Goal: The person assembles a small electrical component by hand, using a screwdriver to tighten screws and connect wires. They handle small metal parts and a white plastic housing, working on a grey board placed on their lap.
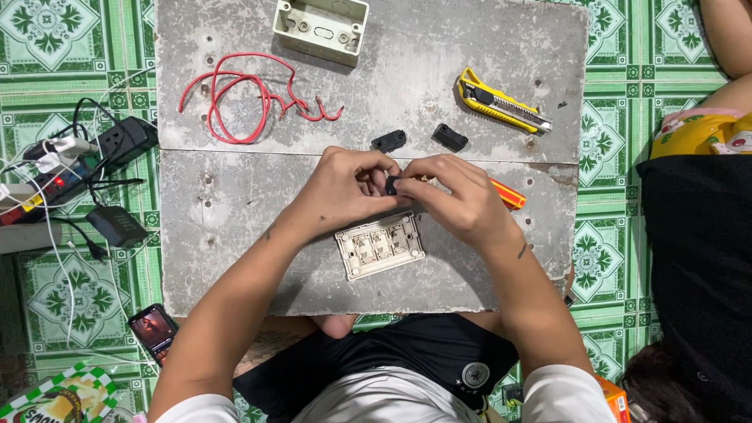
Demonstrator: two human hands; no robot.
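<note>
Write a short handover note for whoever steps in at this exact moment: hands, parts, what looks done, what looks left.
Left hand: pinches a small black part at the fingertips.
Right hand: in its grip an orange-handled screwdriver, tip at that part.
On the grey board: white switch plate face down just below the hands; two more black parts above them; red wire, white box and yellow knife further up.
Done: cannot tell beyond one part in hand.
Left: two black parts, wire and box lie untouched.
</note>
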